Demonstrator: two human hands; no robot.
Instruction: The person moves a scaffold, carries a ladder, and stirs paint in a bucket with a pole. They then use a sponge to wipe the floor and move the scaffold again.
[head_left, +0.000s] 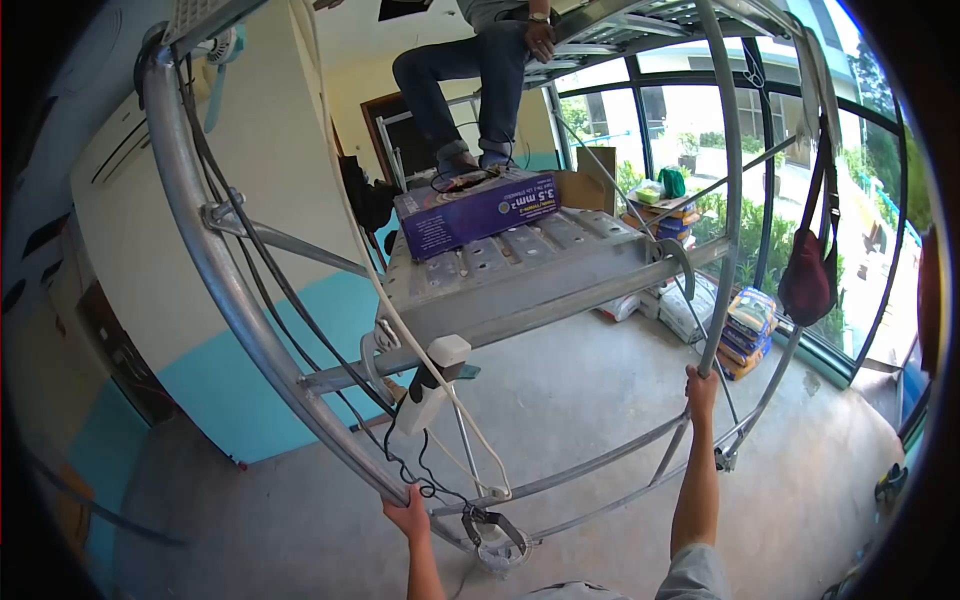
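Left grip [408,515]: one bare hand, clamped on the lower stretch of the left curved side of a grey tubular metal scaffold frame [205,240]; black cables just beside it. Right grip [702,392]: one bare hand, clamped around the right upright of the same frame, higher than the left grip; forearm raised from a grey sleeve [697,574].

Scaffold frame: upright before the wearer, between and above both grips; a ribbed grey metal platform [605,232] hooked at its crossbar; a second metal platform [640,30] overhead.

On the lower platform: one purple cardboard box with yellow and white lettering, marked 3.5 mm² [480,215]; behind it, the feet of a person in blue jeans [500,85], one hand at the upper platform's edge.

Hanging: one dark red pouch on a black strap [808,280], at the right; white and black cables with a white plug block [450,350], near the left side, above the left grip.

Beyond: stacked blue and orange printed bags [748,330] on a grey floor [560,390]; tall dark-framed windows [705,115]; a cream and turquoise wall [260,370].
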